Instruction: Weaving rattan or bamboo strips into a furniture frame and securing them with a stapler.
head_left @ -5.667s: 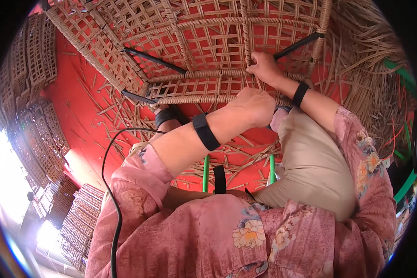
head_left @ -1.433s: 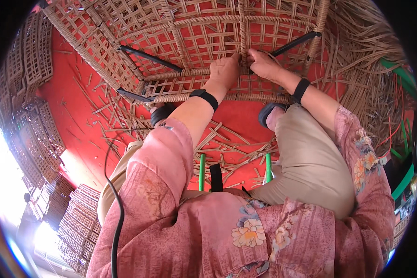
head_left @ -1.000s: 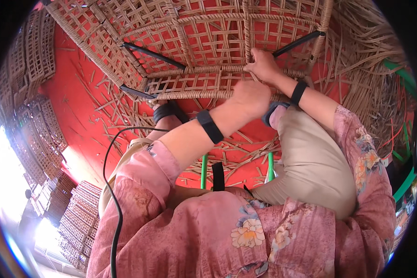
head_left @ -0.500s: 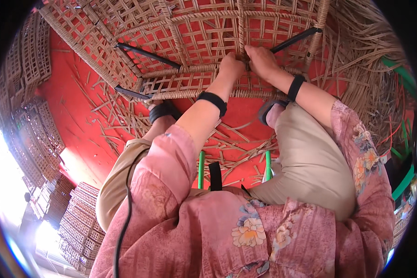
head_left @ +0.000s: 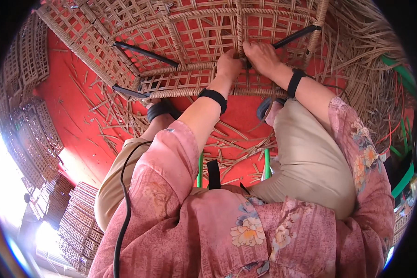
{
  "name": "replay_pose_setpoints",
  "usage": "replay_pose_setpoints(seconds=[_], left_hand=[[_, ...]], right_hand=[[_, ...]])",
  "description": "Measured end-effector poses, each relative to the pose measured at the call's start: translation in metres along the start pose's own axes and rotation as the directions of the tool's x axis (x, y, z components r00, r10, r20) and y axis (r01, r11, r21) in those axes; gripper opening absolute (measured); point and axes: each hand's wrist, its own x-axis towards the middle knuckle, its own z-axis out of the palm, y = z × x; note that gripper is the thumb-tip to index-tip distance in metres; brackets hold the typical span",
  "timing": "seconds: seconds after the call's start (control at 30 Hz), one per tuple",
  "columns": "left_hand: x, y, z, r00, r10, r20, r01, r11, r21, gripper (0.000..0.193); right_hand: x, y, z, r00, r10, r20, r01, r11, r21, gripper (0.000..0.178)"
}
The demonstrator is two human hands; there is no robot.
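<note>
Tan woven panels [head_left: 25, 60], stacked, far left; one wicker frame [head_left: 174, 36], upper centre, before us; our left hand [head_left: 228, 66], curled near the foot of its wrapped rib [head_left: 239, 23]; our right hand [head_left: 263, 59], bent just beside it; what either hand's fingers hold, we cannot tell; loose strips [head_left: 356, 74], heaped, right.

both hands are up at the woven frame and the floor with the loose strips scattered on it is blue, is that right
The floor is red, not blue, as the head view shows; loose strips do lie scattered on it, and the left hand and right hand are both at the woven frame.
</note>
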Motion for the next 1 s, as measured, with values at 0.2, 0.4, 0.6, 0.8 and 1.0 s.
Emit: replay_pose_setpoints(seconds=[0.2,0.4,0.6,0.8,1.0], left_hand=[[-0.006,-0.002,0.006,0.997,0.003,-0.084,-0.003,1.0,-0.006,0.024],[-0.001,-0.018,0.017,0.998,-0.035,-0.049,0.016,0.937,-0.348,0.018],[0.003,-0.02,0.011,0.998,-0.003,-0.068,-0.011,0.978,-0.206,0.02],[-0.013,-0.002,-0.004,0.988,-0.095,0.123,0.137,0.91,-0.391,0.03],[-0.005,-0.01,-0.013,0.996,0.059,0.063,-0.037,0.953,-0.302,0.047]], right_hand=[[0.005,0.001,-0.005,0.994,0.067,0.082,-0.071,0.996,0.047,0.011],[0.01,-0.021,-0.011,0.957,0.234,0.172,-0.253,0.962,0.101,0.013],[0.013,-0.031,-0.009,0.796,0.504,0.335,-0.605,0.68,0.414,0.029],[-0.003,-0.033,0.004,0.762,0.547,0.347,-0.606,0.413,0.68,0.051],[-0.002,-0.017,0.001,0.812,0.392,0.433,-0.526,0.168,0.834,0.057]])
